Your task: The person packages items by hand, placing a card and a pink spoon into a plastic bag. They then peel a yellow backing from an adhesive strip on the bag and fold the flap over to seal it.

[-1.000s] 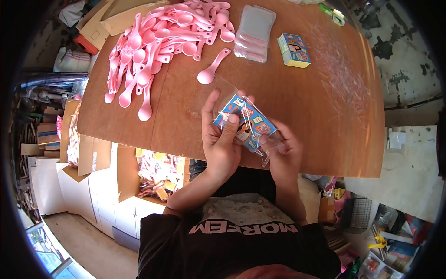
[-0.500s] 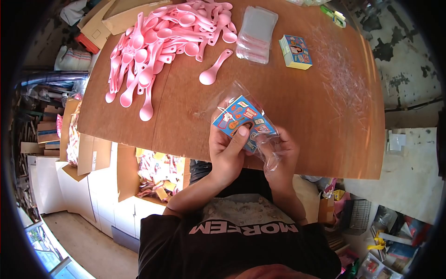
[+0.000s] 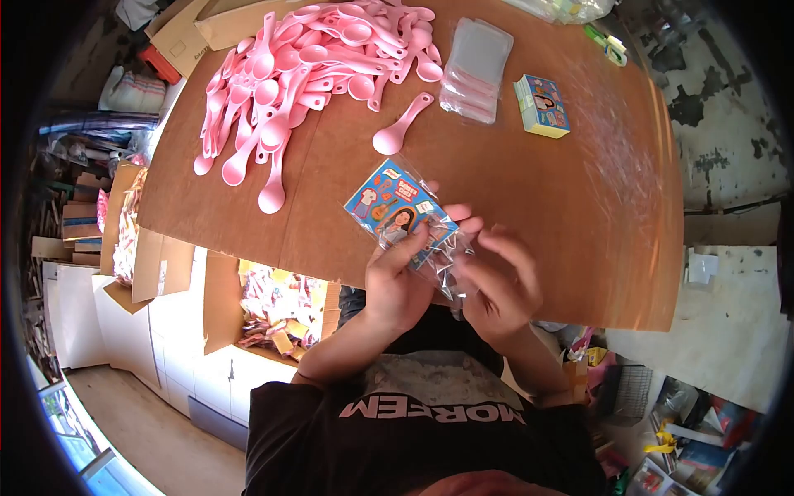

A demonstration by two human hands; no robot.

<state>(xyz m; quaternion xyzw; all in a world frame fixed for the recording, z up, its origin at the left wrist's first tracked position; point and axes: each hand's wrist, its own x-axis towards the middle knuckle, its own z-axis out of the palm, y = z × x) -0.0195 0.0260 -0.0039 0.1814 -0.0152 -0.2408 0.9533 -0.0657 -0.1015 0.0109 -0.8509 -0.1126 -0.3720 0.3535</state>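
A blue printed card inside a clear plastic bag is gripped by my left hand, its thumb across the card's lower part. At the bag's crumpled end, my right hand has its fingers apart, close beside the plastic; whether it touches the bag is hard to tell. Beyond the hands lies a single pink spoon. Farther back are a large heap of pink spoons, a stack of clear bags and a stack of blue printed cards.
Clear plastic strips lie on the right of the brown table. A green-handled tool is at the back right. Below the table's front edge stands an open carton of packed items.
My left hand has turned the bagged card and moved it slightly left. My right hand's fingers have spread from the bag. The view has shifted slightly.
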